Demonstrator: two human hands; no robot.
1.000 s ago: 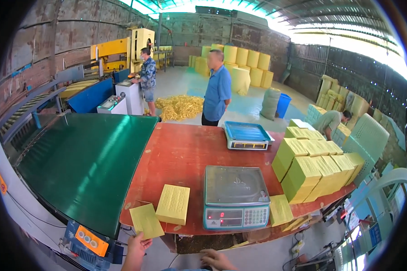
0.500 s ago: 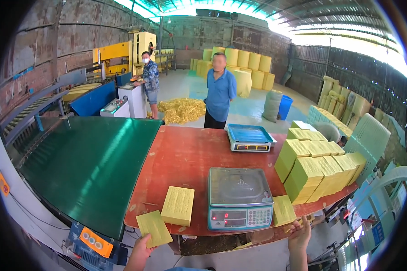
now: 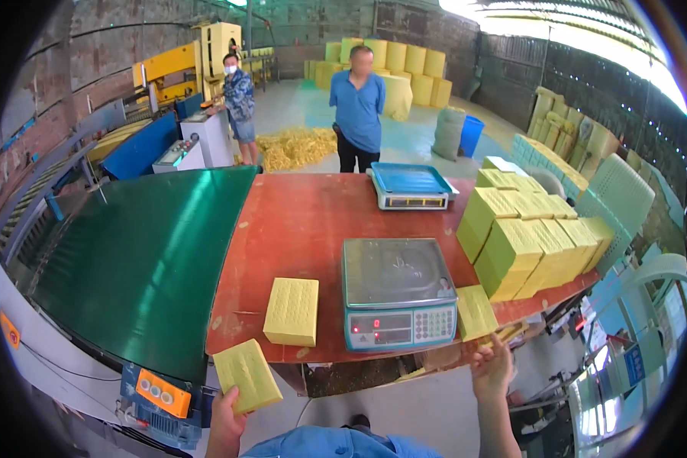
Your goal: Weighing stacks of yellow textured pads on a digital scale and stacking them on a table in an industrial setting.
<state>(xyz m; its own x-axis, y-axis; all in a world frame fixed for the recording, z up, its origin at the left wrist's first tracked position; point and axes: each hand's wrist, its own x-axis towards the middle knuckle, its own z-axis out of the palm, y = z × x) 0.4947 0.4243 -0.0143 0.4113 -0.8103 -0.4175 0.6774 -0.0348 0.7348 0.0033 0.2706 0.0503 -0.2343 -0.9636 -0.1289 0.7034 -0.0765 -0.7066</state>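
My left hand [image 3: 227, 408] grips a thin stack of yellow paper [image 3: 247, 374] by its lower edge, holding it tilted just off the table's front edge. Beside it on the table stands a thicker block of yellow paper [image 3: 291, 313] with an embossed top. My right hand [image 3: 493, 370] is raised at the table's front edge, its fingers partly curled and apart, with nothing plainly in them. Just beyond its fingertips lies a flat yellow paper stack [image 3: 476, 313], against the right side of a digital scale [image 3: 395, 275]. The scale's metal pan is bare.
A second scale with a blue tray [image 3: 412, 183] stands farther back on the red table [image 3: 282, 221]. Many yellow paper blocks [image 3: 511, 252] are piled at right. A green conveyor belt [image 3: 137, 244] adjoins the left side. Two people [image 3: 359, 107] stand beyond.
My view has tipped downward, so the table sits higher in the picture. The left hand still holds its paper stack, now turned to show its thickness. The right hand stays near the right-hand paper stack.
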